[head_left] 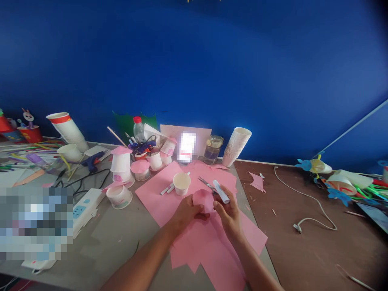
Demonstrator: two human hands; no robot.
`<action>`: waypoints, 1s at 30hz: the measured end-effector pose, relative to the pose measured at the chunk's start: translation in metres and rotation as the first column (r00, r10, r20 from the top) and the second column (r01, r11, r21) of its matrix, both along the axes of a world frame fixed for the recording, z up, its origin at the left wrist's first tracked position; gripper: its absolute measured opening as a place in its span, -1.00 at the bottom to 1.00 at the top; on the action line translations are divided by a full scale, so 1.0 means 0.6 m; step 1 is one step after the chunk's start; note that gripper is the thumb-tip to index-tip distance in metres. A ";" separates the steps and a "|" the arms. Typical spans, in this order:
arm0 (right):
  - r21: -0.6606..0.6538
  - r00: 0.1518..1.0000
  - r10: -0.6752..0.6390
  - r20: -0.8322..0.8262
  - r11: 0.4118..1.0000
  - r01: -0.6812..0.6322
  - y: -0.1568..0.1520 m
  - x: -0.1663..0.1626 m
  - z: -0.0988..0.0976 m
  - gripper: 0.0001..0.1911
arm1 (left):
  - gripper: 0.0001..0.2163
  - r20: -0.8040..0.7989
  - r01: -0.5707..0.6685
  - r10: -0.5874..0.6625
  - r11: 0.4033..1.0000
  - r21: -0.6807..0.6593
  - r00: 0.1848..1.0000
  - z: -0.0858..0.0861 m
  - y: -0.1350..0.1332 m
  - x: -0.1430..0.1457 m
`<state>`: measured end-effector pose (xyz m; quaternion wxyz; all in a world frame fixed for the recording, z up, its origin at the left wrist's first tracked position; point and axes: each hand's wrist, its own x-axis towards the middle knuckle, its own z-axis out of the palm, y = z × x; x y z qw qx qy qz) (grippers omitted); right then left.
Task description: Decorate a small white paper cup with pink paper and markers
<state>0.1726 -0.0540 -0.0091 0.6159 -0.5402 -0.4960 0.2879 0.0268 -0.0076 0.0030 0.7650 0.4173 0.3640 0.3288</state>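
Near the middle of the pink sheets, my left hand (192,208) is closed on a rounded piece of pink paper (203,201), thumb on top. My right hand (228,210) is closed around a small white tube (221,192), possibly a glue stick; its thumb and a fingertip meet the right edge of the pink piece. Just beyond lie the scissors (207,183), blades pointing away to the left, handles partly hidden by my right hand. A white paper cup (181,184) stands upright behind my left hand, with short white rolls (167,189) beside it.
Pink sheets (224,262) spread under my hands. Pink-topped paper cups (120,161) stand at left, near a power strip (81,214) and glue gun (92,161). Behind are a lit phone (186,147), a jar (213,149) and stacked cups (237,146). A white cable (303,198) lies right.
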 end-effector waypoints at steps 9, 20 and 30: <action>0.065 0.984 -0.045 0.172 0.997 0.034 0.006 -0.003 -0.010 -0.42 | -0.74 -0.103 -0.091 0.112 0.979 0.185 0.988 0.000 -0.004 0.006; 0.134 0.909 -0.172 0.379 0.982 0.130 0.004 -0.006 -0.025 -0.53 | -0.74 -0.051 -0.181 0.190 0.972 0.147 0.981 -0.003 -0.005 0.009; 0.425 0.777 -0.405 0.483 0.884 0.196 0.000 -0.003 -0.010 -0.61 | -0.66 -0.001 -0.128 0.128 0.992 0.022 0.992 0.005 -0.004 0.002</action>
